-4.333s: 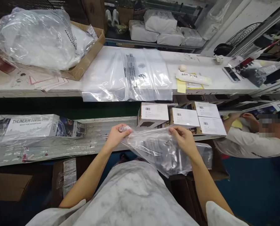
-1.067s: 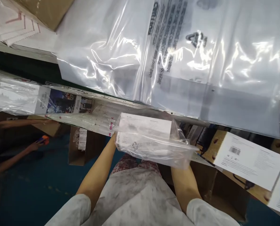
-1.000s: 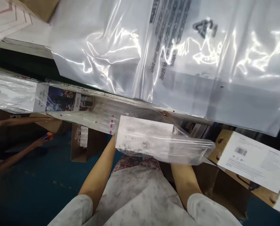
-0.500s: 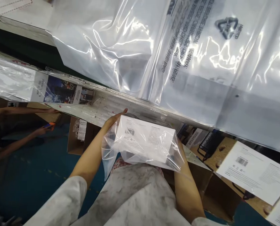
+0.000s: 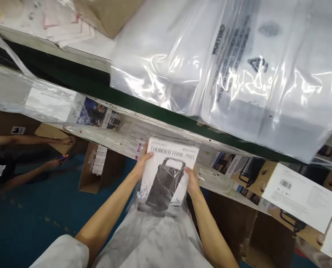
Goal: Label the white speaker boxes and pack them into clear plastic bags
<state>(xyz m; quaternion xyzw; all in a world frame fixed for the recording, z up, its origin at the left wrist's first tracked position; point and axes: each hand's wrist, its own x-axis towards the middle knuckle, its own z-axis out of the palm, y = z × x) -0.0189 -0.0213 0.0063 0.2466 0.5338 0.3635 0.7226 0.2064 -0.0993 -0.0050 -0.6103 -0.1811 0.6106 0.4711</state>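
Observation:
I hold a white product box upright in front of my lap; its face shows a dark speaker picture and grey lettering. A clear plastic bag wraps its lower part. My left hand grips the box's left edge near the top. My right hand grips its right edge a little lower. The box stands just in front of the edge of the lower shelf.
A stack of large clear printed bags hangs over the upper white table. A long bagged box lies on the lower shelf at left. White barcode boxes sit at right, cardboard cartons below. Another person's arms reach in at far left.
The box has turned from lying flat with its label side up to standing with its picture face toward me; both hands shifted to its side edges. The view has swung rightward.

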